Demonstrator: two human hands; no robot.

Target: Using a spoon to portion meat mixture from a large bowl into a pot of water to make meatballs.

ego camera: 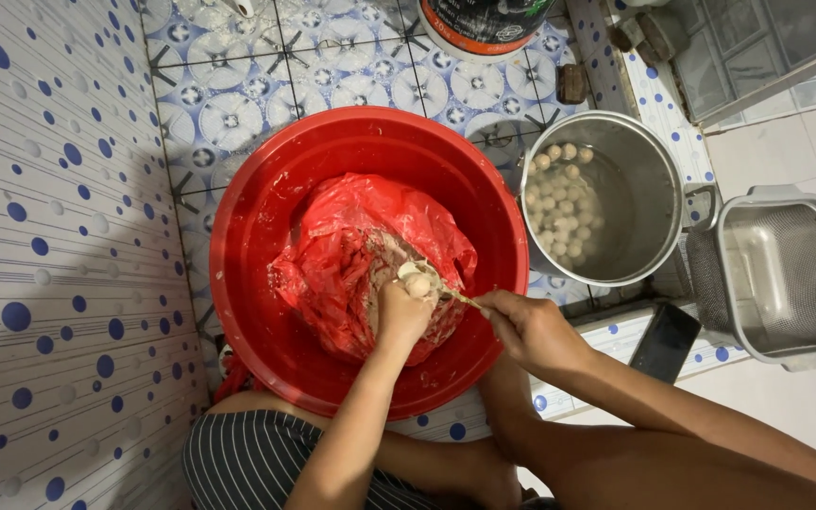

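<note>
Paste ball (pixel 416 283) squeezed from left hand (pixel 400 316), right hand (pixel 529 329) pinching spoon (pixel 441 288); may drop short of pot (pixel 606 198).

Basin (pixel 257 217): glossy red plastic
Bag (pixel 351 246): crinkled thin plastic
Pot (pixel 649 179): brushed metal
Floor (pixel 238 104): glazed patterned tile

Dotted white wall tiles (pixel 40 283) (blue spots) beside patterned floor tiles (pixel 238 104).

Red plastic bag (pixel 351 246) open inside red basin (pixel 257 217); round black-lidded tub (pixel 484 24) with red-white label at top edge.
</note>
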